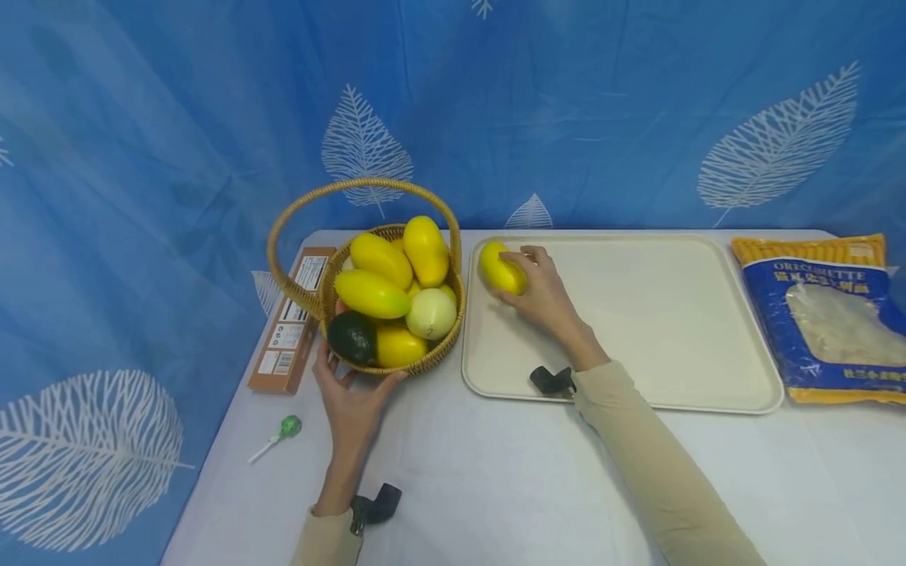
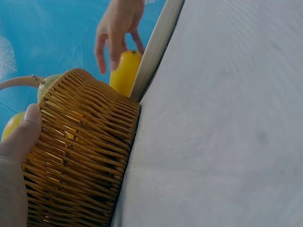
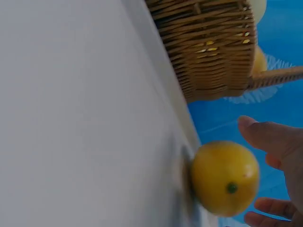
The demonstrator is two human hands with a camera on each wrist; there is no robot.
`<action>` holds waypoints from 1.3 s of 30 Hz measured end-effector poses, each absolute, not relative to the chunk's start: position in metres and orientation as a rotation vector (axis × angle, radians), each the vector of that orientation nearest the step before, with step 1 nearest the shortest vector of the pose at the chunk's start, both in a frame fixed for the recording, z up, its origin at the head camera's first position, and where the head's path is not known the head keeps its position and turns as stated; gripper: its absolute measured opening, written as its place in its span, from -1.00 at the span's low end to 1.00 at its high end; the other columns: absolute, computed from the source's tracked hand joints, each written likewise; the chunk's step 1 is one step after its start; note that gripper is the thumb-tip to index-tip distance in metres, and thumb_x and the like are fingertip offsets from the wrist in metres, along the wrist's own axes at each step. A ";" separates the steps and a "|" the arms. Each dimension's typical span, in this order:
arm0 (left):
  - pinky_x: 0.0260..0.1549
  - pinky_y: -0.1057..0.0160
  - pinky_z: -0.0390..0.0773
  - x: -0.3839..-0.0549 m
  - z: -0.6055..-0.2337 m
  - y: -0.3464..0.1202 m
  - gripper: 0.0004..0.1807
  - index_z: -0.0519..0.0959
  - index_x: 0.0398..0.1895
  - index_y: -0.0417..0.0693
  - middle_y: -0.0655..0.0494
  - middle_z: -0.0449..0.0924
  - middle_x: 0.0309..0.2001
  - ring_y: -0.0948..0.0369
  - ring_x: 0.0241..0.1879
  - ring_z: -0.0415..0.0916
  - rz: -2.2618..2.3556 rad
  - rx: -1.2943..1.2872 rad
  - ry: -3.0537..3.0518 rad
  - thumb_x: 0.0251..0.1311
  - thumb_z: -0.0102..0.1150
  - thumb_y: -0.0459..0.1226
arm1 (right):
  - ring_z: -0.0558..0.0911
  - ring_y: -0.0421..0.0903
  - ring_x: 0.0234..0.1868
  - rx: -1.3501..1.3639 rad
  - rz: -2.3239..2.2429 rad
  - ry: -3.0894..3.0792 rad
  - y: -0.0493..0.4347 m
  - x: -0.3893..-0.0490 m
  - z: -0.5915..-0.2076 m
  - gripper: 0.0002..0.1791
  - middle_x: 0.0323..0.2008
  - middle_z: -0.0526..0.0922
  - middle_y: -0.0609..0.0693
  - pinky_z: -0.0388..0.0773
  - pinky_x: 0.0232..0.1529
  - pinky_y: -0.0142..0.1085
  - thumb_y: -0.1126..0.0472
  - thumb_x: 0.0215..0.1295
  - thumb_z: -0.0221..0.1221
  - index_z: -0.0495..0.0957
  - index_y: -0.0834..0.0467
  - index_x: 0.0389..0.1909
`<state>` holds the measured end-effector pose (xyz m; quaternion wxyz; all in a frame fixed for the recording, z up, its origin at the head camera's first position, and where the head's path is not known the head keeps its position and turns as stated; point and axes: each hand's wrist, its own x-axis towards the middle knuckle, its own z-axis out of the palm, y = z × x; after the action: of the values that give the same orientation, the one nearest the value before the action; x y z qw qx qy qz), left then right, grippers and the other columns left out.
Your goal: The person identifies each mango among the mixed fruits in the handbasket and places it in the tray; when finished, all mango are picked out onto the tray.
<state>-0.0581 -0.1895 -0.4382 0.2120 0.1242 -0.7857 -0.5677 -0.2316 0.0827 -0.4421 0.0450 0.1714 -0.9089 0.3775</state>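
Observation:
A yellow mango (image 1: 498, 267) lies on the left end of a cream tray (image 1: 637, 314). My right hand (image 1: 543, 297) is around it, and in the right wrist view the thumb and fingers stand apart from the mango's skin. My left hand (image 1: 354, 409) holds the front of a round wicker basket (image 2: 80, 156), thumb near the rim and fingers round the left side. Heaped in the basket are several yellow mangoes (image 1: 373, 294), a dark green avocado (image 1: 351, 338) and a pale round fruit (image 1: 431, 314). Fruits lower down are partly hidden.
The basket's tall handle (image 1: 364, 181) arches over its back left. A long brown box (image 1: 290, 326) lies left of the basket, and a green lollipop (image 1: 289, 427) in front of that. Right of the tray is a blue and yellow pasta bag (image 1: 828, 314). A blue curtain (image 1: 552, 118) hangs behind.

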 end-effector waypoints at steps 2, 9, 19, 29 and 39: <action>0.22 0.00 0.28 -0.058 -0.438 -0.190 0.24 -0.10 0.53 -0.13 -0.14 -0.02 0.45 0.00 0.39 0.09 -1.580 0.338 -2.175 -0.18 0.56 -0.40 | 0.30 0.26 0.30 0.555 1.146 -2.730 0.081 -0.229 -0.435 -0.31 0.32 0.28 0.26 0.31 0.29 0.14 0.05 0.12 0.41 0.44 0.08 0.29; 0.20 -0.04 0.30 -0.060 -0.436 -0.190 0.23 -0.10 0.53 -0.15 -0.17 -0.03 0.45 -0.02 0.40 0.09 -1.592 0.285 -2.167 -0.17 0.56 -0.40 | 0.39 0.12 0.28 0.909 1.258 -2.398 0.055 -0.205 -0.396 -0.38 0.23 0.41 0.19 0.37 0.30 0.02 0.13 0.13 0.41 0.49 0.14 0.22; 0.23 -0.15 0.28 -0.059 -0.427 -0.185 0.21 -0.11 0.52 -0.18 -0.23 -0.02 0.43 -0.06 0.39 0.07 -1.563 0.306 -2.201 -0.13 0.54 -0.39 | 0.52 0.02 0.15 1.278 1.223 -2.364 -0.009 -0.194 -0.379 -0.38 0.18 0.47 0.12 0.53 0.14 -0.17 0.01 0.16 0.39 0.50 0.06 0.24; 0.22 -0.13 0.30 -0.059 -0.426 -0.187 0.19 -0.10 0.52 -0.18 -0.25 -0.01 0.42 -0.11 0.38 0.08 -1.550 0.302 -2.204 -0.12 0.52 -0.41 | 0.53 0.02 0.15 1.407 1.138 -2.521 -0.037 -0.203 -0.380 -0.35 0.27 0.39 0.10 0.56 0.10 -0.20 -0.03 0.23 0.32 0.42 -0.05 0.34; 0.21 -0.18 0.30 -0.057 -0.426 -0.188 0.19 -0.09 0.51 -0.18 -0.25 0.01 0.41 -0.11 0.37 0.09 -1.545 0.324 -2.202 -0.13 0.53 -0.41 | 0.52 -0.01 0.16 1.446 1.191 -2.486 -0.042 -0.201 -0.385 -0.41 0.22 0.44 0.08 0.53 0.17 -0.24 0.10 0.27 0.30 0.43 0.01 0.33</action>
<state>-0.0568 -0.1884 -0.4256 0.2146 0.1168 -0.7938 -0.5569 -0.2015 -0.0424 -0.3847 0.0144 0.4643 -0.7986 0.3827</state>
